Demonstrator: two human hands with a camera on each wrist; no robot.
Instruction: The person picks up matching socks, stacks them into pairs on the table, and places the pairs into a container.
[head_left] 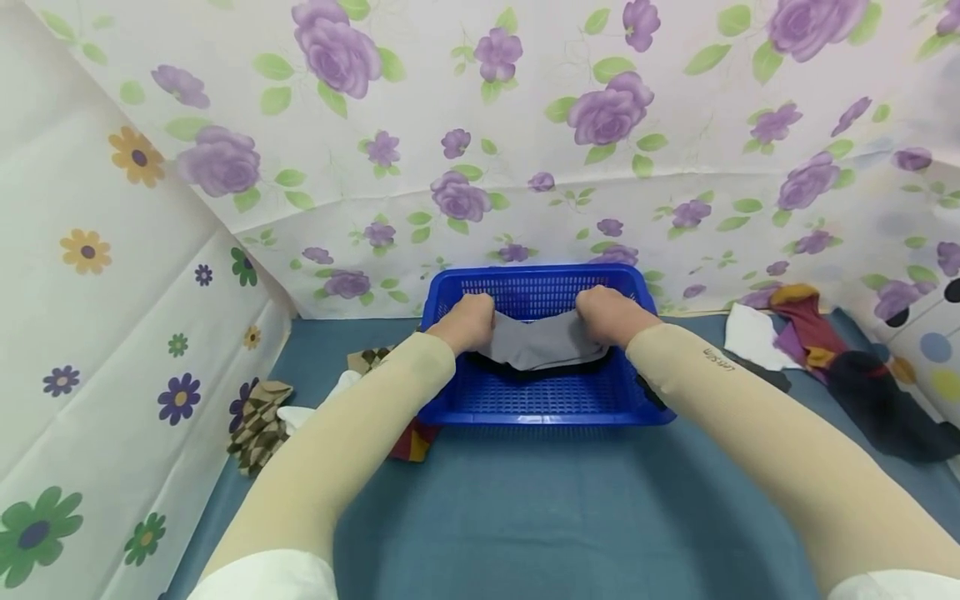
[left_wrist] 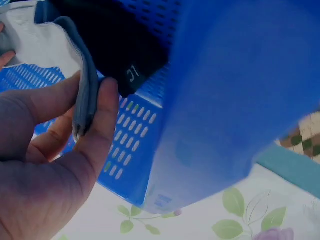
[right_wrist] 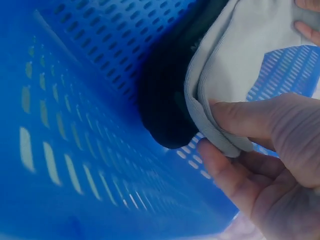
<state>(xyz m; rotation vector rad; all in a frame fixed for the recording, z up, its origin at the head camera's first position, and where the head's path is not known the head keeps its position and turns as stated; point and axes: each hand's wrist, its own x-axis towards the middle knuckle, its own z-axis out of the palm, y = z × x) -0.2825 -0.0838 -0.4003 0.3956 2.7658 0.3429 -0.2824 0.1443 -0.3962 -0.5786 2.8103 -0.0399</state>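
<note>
A grey cloth item (head_left: 542, 340) is stretched between both hands inside the blue basket (head_left: 540, 419). My left hand (head_left: 471, 323) pinches one end; in the left wrist view the thumb and fingers of this hand (left_wrist: 65, 145) hold its folded grey edge (left_wrist: 87, 95). At the other end my right hand (head_left: 611, 315) pinches a doubled edge (right_wrist: 212, 110), seen between thumb and fingers of the hand (right_wrist: 270, 160) in the right wrist view. Beneath the grey cloth lies a black cloth item (left_wrist: 117, 45), with small light lettering, in the basket.
Left of the basket are a checkered cloth (head_left: 260, 423), a white one and a maroon-and-yellow one (head_left: 414, 442). To the right lie a white cloth (head_left: 753, 336), a maroon one (head_left: 813, 325) and a black one (head_left: 888, 408). Flower-patterned sheeting (head_left: 465, 150) rises behind the basket.
</note>
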